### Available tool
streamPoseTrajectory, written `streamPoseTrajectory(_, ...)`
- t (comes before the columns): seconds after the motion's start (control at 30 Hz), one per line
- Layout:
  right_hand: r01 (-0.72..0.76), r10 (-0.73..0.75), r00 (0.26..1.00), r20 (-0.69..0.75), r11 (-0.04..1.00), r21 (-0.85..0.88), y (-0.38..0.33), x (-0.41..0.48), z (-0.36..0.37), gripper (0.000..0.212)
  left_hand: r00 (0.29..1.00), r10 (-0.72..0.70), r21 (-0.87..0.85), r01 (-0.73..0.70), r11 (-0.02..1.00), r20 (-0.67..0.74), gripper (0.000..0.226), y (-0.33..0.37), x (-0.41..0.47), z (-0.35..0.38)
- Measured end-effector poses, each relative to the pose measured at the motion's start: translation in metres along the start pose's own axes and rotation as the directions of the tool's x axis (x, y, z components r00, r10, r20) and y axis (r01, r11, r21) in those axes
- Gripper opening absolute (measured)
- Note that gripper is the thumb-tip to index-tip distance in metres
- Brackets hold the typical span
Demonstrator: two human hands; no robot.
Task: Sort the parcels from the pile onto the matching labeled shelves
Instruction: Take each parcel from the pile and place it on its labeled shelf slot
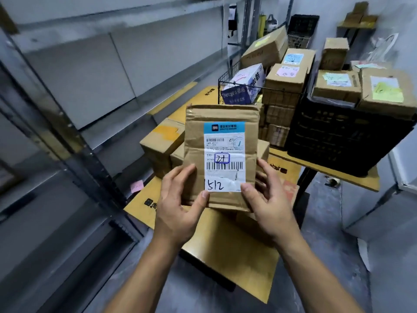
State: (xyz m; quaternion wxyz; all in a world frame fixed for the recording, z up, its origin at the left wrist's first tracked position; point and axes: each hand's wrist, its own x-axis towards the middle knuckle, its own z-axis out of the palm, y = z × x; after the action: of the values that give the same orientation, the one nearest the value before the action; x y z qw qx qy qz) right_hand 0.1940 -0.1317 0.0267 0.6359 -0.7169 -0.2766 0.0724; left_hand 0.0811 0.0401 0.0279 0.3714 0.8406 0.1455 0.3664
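Left hand (180, 199): grips the lower left part of the parcel, thumb pressed on the front at the label's bottom corner, fingers curled round the left edge.
Right hand (268, 199): grips the lower right part, thumb on the label's bottom right corner, fingers curled along the right edge and behind.
Parcel (195, 141): flat brown cardboard mailer, creased, held upright in the air between both hands with its face to the camera, above the table and in front of the pile.
Label (224, 154): white with a blue band on top and barcodes; a hand-drawn blue box round two written marks, not clearly readable; "512" written large at the bottom with a stroke before it.
Table (225, 256): low, yellow-brown top with black printing, directly under the hands.
Brown box (162, 143): on the table just behind the parcel's left edge, yellow patch on its lid.
Wire basket (223, 80): further back, holds a blue-and-white carton (246, 84) lying tilted, beside stacked cardboard boxes (284, 80) with pink and blue notes.
Black crate (338, 136): right of the basket, carries boxes (336, 84) with green and yellow notes.
Shelving (90, 154): grey metal rack along the left side.
Pink note (137, 185): stuck low by the rack, left of the table; writing too small to tell.
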Motion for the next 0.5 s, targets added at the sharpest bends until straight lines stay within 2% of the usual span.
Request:
streamPoseTrajectory(0.33,-0.011,-0.013,0.98,0.199,0.993,0.116,-0.054,-0.031,0.148,0.068,0.98,-0.007,0.195,0.047,0.98,-0.197,0.057,-0.037,-0.063,-0.155)
streamPoseTrajectory(0.5,0.023,-0.08,0.951,0.3,0.981,0.191,-0.088,-0.076,0.246,0.062,0.949,-0.057,0.294,0.152,0.944,-0.309,0.057,-0.056,-0.119,-0.247)
